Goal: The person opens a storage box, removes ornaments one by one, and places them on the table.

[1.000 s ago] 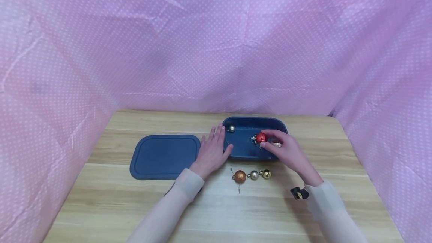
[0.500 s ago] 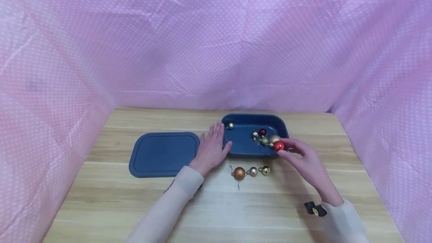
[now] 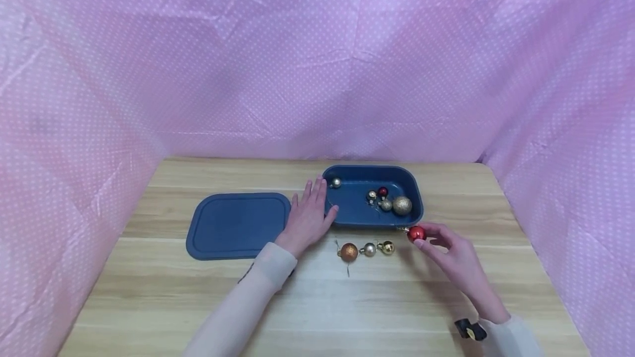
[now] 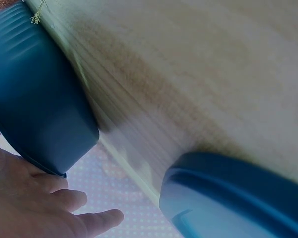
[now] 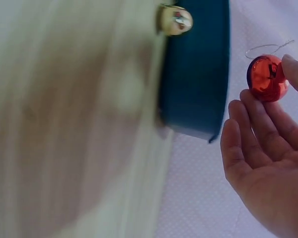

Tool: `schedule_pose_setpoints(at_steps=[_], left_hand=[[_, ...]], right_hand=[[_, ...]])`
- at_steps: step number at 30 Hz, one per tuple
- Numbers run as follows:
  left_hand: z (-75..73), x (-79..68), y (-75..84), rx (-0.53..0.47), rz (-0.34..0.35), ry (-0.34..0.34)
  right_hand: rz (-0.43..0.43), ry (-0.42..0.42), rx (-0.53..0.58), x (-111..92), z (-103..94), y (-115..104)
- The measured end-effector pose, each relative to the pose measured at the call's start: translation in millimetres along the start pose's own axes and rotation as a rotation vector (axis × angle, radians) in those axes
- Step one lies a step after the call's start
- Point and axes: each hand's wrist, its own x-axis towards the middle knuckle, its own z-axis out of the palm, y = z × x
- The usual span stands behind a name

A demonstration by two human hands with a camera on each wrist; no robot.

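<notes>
My right hand pinches a shiny red bauble between thumb and fingers, just off the front right corner of the blue box. In the right wrist view a thin string loop trails from the red bauble. With straight fingers, my left hand rests against the box's left rim. Inside the box lie a large glittery gold bauble, a dark red bauble and several small gold ones. In front of it, a copper bauble, a silver bauble and a gold bauble form a row.
A flat blue lid lies on the wooden table, left of my left hand. Pink dotted cloth hangs behind the table and along both sides.
My right hand has lifted the red bauble out of the box, moving right and then toward me to the row's right end. The left hand keeps its place at the rim.
</notes>
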Motion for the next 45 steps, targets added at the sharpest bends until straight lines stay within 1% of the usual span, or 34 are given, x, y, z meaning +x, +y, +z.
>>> schedule_pose_setpoints(at_steps=[4,10,12,14,18,24,32,40,45], left_hand=[[-0.9,0.2,-0.7,-0.004,0.003,0.01],[-2.3,-0.7,-1.1,0.022,0.008,0.003],[-2.4,-1.1,-0.7,0.025,0.011,0.002],[-2.0,-1.0,-0.6,0.021,0.015,0.007],[-1.5,-1.1,-0.1,0.012,0.015,0.008],[-2.3,-1.5,0.3,0.033,0.013,-0.01],[-1.8,-0.4,-0.3,0.022,0.013,0.003],[-1.0,-0.9,-0.2,0.036,0.011,-0.006],[-3.3,-0.3,-1.1,0.018,0.011,-0.007]], right_hand=[[0.055,-0.018,-0.009,-2,3.1,7],[0.164,-0.103,0.0,-3,10.4,17],[0.182,-0.115,-0.007,-4,13.4,20],[0.182,-0.114,-0.024,-5,15.8,23],[0.151,-0.107,-0.079,-3,17.9,26],[0.136,-0.148,-0.131,2,18.8,29],[0.145,-0.181,-0.114,7,20.8,30],[0.171,-0.2,-0.166,7,20.8,30],[0.148,-0.194,-0.192,9,21.2,30]])
